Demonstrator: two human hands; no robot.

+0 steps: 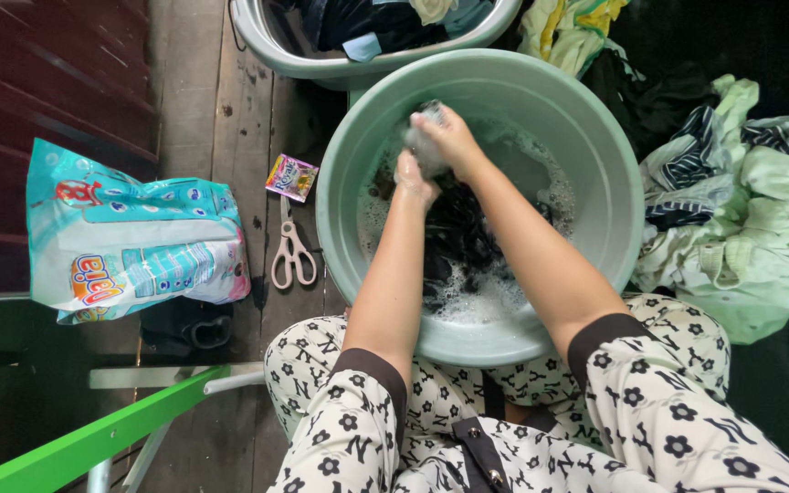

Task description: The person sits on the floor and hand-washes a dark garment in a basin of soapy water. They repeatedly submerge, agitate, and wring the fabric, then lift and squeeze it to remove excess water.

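Two basins sit on the plank floor: a green basin holding suds and dark clothes, and a grey tub of dark laundry beyond it. Both the left hand and right hand are closed around a soapy dark garment, bunched and wet, above the water. Left of the basin lie a small pink sachet, pale scissors and a turquoise detergent bag

A large turquoise-and-white detergent bag is laid on the floorboards at left (on its side); a small pink-and-yellow sachet is seen beside the green basin.
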